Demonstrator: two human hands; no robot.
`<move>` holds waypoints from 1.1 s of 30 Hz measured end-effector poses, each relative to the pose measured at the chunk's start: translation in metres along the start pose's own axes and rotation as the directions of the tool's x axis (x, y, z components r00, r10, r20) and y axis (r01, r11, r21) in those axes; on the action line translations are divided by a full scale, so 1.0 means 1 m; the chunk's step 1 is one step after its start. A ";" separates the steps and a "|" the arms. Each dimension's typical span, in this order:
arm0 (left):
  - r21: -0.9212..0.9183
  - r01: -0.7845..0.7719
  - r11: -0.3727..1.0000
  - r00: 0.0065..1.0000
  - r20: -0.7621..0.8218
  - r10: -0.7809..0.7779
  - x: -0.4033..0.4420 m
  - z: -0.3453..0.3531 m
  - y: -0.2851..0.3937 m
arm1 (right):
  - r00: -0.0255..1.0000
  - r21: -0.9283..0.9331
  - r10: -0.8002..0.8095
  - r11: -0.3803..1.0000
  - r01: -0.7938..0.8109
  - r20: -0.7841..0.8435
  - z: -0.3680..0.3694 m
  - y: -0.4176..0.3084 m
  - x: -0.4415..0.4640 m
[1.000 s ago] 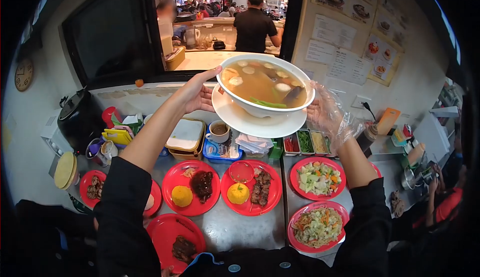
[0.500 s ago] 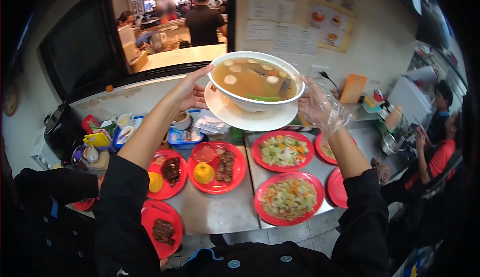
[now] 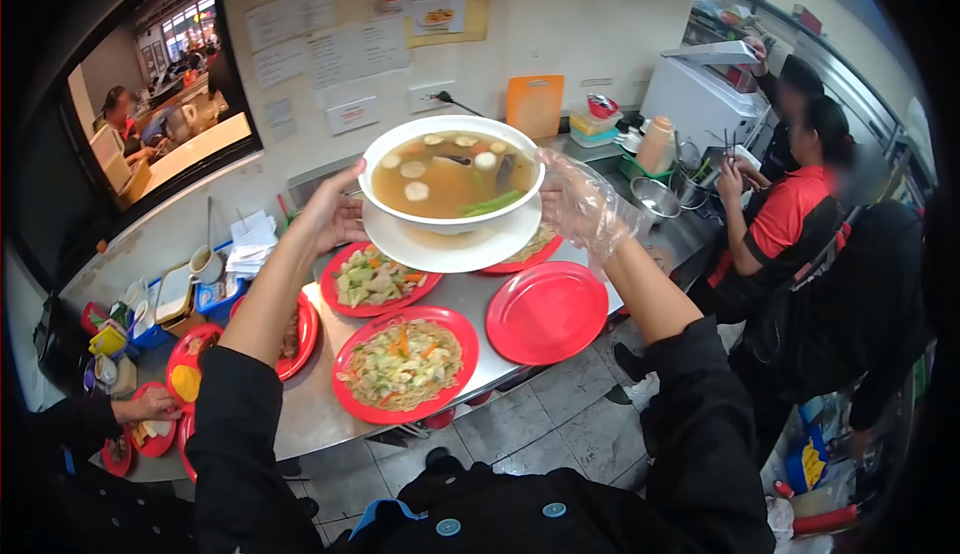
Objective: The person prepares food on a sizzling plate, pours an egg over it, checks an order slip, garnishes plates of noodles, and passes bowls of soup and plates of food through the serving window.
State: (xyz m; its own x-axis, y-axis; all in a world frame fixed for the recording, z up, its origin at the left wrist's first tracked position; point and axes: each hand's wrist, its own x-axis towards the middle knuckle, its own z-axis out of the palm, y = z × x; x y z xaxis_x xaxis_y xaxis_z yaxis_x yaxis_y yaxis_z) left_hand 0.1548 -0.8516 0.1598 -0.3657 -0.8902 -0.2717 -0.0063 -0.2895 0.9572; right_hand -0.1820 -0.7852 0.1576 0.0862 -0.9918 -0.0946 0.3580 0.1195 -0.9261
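Note:
A large white bowl of soup (image 3: 450, 179) is held up above the steel counter, on a white saucer-like plate (image 3: 455, 254). The clear brown broth has round pale slices, a green vegetable and dark pieces in it. My left hand (image 3: 335, 206), bare, grips the left side of the bowl and plate, thumb at the rim. On the right side my right hand (image 3: 578, 204), in a clear plastic glove, holds them too. Below are red plates of noodles with vegetables (image 3: 405, 364) and of chopped vegetables (image 3: 375, 279). Nearer the right stands a bare red plate (image 3: 548, 312).
More red plates with food line the counter at left, where a co-worker's hand (image 3: 150, 409) touches one. An orange chopping board (image 3: 534, 106) leans on the wall. People stand at right near a steel bowl (image 3: 655, 197) and a white chest freezer (image 3: 700, 94).
My view has turned to the right, so the serving window has slid left and the red plate without food shows fully. Both hands still carry the bowl and its plate.

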 end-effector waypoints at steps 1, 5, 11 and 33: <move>0.010 -0.005 1.000 1.000 0.019 0.005 0.007 0.020 -0.001 | 0.997 0.004 0.022 1.000 -0.022 -0.075 -0.015 -0.004 -0.005; 0.049 -0.036 0.998 0.993 0.118 0.030 0.058 0.076 -0.013 | 0.985 0.072 0.046 0.997 -0.034 -0.164 -0.088 -0.007 -0.013; 0.041 0.020 0.999 0.981 0.190 -0.027 0.147 0.157 -0.033 | 0.964 0.048 -0.076 0.995 0.091 -0.255 -0.176 -0.017 -0.011; -0.136 0.183 0.974 0.981 0.086 -0.173 0.351 0.328 -0.148 | 0.927 0.169 0.007 0.984 0.061 -0.375 -0.439 0.051 0.096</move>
State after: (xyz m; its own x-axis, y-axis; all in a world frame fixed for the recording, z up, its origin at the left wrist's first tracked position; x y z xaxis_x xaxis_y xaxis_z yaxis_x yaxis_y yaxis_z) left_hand -0.2779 -1.0059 -0.0439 -0.4377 -0.7932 -0.4233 0.0537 -0.4930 0.8683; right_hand -0.5632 -0.8947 -0.0590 -0.2662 -0.9358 -0.2311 0.5147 0.0648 -0.8549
